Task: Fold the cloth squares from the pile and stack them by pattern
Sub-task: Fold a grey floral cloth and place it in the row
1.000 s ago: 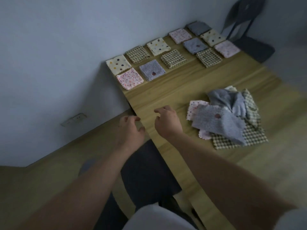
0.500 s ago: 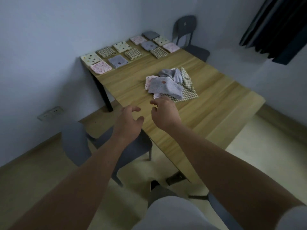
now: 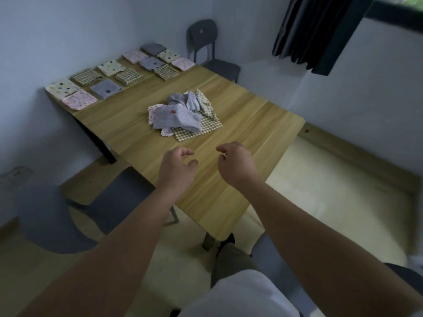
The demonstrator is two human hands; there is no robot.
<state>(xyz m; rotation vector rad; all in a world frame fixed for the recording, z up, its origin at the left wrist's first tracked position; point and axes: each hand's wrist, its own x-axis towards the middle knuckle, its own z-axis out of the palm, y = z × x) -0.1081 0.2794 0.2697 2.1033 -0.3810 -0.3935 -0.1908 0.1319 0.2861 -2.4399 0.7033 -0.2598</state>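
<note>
One wall socket (image 3: 16,173) sits low on the wall at the far left. Just right of it, a grey chair (image 3: 114,197) stands beside the long left edge of the bench (image 3: 251,124), its seat partly under that edge.

Twelve folded squares (image 3: 105,88) lie in rows along the far left end of the bench, close to the wall. They are cream with spots, pink, brown check and grey, each flat and apart from the next. A wide strip of bare wood separates them from the pile (image 3: 185,115), which sits near the middle of the bench. In it, rumpled grey pieces lie on top, a pink piece pokes out at the left, and checked cloth is spread underneath and to the right.

More bare wood lies between the pile and the left hand (image 3: 176,165), which hangs over the near part of the bench, palm down. Its fingers (image 3: 186,152) are loosely curled and hold nothing. The right hand (image 3: 237,163) is beside it, a gap between them, with its fingers (image 3: 220,148) curled the same way, also holding nothing. Whether either hand touches the wood cannot be told.

Past the far end stands a dark chair (image 3: 212,53). Right of the bench's right edge is pale floor (image 3: 320,179), and a dark curtain (image 3: 315,30) hangs at the upper right.
</note>
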